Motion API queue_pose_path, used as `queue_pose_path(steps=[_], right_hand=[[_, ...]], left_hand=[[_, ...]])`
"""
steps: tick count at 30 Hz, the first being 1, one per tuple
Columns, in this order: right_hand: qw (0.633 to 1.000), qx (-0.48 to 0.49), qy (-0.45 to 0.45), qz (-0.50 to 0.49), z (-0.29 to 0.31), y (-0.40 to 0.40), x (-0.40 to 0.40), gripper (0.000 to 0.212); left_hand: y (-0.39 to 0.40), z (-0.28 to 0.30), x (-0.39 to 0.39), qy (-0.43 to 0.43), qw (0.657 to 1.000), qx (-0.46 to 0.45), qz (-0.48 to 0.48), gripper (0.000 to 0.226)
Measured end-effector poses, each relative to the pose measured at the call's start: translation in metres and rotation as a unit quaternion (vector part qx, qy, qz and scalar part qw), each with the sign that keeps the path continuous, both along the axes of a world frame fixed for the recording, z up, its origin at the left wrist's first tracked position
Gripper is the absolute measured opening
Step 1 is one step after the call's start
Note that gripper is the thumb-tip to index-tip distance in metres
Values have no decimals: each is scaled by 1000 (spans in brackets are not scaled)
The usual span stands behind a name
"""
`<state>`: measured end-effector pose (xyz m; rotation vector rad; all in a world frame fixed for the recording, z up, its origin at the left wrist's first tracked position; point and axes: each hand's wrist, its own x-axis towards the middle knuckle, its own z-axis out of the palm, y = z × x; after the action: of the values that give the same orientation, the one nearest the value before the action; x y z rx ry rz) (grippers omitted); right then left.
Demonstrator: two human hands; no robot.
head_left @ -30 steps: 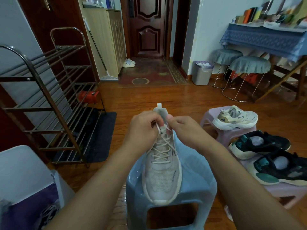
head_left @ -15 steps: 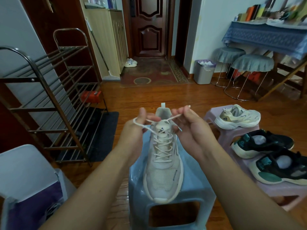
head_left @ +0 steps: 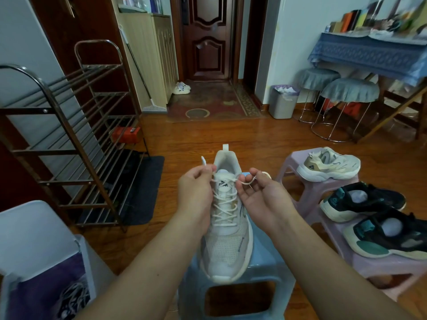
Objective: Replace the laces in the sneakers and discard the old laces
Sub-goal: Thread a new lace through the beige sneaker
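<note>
A white sneaker stands on a blue plastic stool, toe toward me, threaded with a cream lace. My left hand pinches the lace's left end just left of the tongue; its white tip sticks up above my fingers. My right hand holds the right end, which loops around my curled fingers. The lace runs taut between both hands across the top eyelets. Old laces lie in a white bin with a purple liner at lower left.
A pink stool at right carries a cream sneaker and two black-teal sneakers. A metal shoe rack stands left on a dark mat. A grey waste bin, two padded stools and a covered table are farther back right.
My hands have moved apart from the tongue, drawing the lace ends sideways. The left end's tip now stands up above my left fingers, and the right end loops around my right fingers.
</note>
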<state>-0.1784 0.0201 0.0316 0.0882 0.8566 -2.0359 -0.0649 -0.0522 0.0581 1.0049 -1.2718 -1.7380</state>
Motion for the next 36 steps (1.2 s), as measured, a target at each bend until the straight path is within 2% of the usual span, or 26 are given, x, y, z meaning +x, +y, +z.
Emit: queue_pose_path(steps=[3,4,6,8,10,12,13,14,15,17,18,19,22,24,26,29,30,33,36], right_hand=[[1000,13,7,-2,1,-1,-1,12],[1000,20,9,0,1,-2,-2,12],[999,32,20,0,-1,-2,-4,13],[997,44,65,-2,1,0,-7,15],[975,75,208,0,10,4,-9,20],[910,112,399,-1,26,4,-8,24],[870,121,477,-1,34,3,-7,23],[831,126,541,4,40,0,-6,21],[782,146,606,8,40,-5,-7,20],[647,239,724,29,32,-11,-9,26],[601,278,748,43,26,-11,-11,29],[592,297,747,56,22,-9,-12,29],[629,292,719,50,21,-3,-16,29],[614,316,721,53,23,-3,-17,27],[601,354,712,84,24,-5,-19,28],[657,325,669,121,31,-5,-23,21],[664,310,668,126,34,-5,-22,16],[670,272,673,156,33,-7,-17,14],[660,279,687,125,29,-10,-11,13]], left_hand=[[-4,4,-3,90,995,-42,-6,24],[-9,0,-5,93,993,-72,-22,23],[-21,-9,-9,9,979,-193,-58,22],[-28,-12,-12,-106,934,-325,-102,22],[-26,-9,-17,-206,874,-412,-153,24],[-21,-7,-22,-296,810,-472,-186,25],[-18,-6,-24,-317,787,-492,-192,24],[-16,-7,-25,-319,780,-501,-197,23],[-17,-8,-25,-305,787,-498,-200,24],[-23,-7,-24,-263,833,-442,-205,33],[-25,-6,-24,-251,854,-404,-209,38],[-26,-3,-22,-246,869,-372,-212,41],[-27,4,-15,-216,903,-292,-230,42],[-30,5,-11,-186,916,-263,-239,40],[-35,2,-7,-161,922,-256,-244,38],[-41,1,-2,-117,930,-251,-243,18],[-44,0,0,-104,931,-248,-246,14],[-48,0,7,-87,933,-235,-258,12],[-50,-1,10,-96,930,-246,-257,18]])
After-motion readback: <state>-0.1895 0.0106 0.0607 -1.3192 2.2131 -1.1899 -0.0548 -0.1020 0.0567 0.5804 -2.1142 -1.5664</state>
